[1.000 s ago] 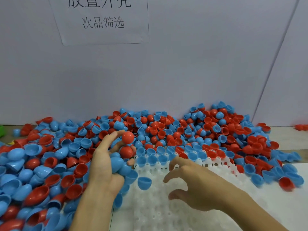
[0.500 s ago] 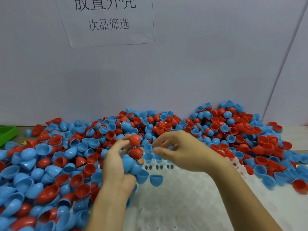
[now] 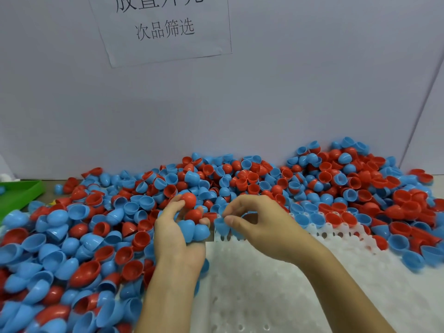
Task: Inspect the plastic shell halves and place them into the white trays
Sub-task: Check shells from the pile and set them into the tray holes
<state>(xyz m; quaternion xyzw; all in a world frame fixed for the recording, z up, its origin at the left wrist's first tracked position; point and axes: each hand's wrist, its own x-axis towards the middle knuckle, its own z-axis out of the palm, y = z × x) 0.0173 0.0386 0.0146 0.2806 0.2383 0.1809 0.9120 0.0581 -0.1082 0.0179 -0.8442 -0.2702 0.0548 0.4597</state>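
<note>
Shell halves [image 3: 312,183], red and blue, lie in a big loose heap across the surface [image 3: 48,191] along the back wall and down the left side. Next in size, the white tray [image 3: 276,284] lies in front, its back row already carrying some halves. The left hand [image 3: 177,236] is curled around a clutch of about 4 halves, red ones [image 3: 188,200] on top and blue ones below. The right hand [image 3: 259,224] pinches 1 blue half [image 3: 222,225] between thumb and fingers, just beside that clutch, above the tray edge. These halves look very light, thin and smooth, so I judge they slip and bend easily. A soft pinch across the rim, with the dome free, seems the safest hold.
</note>
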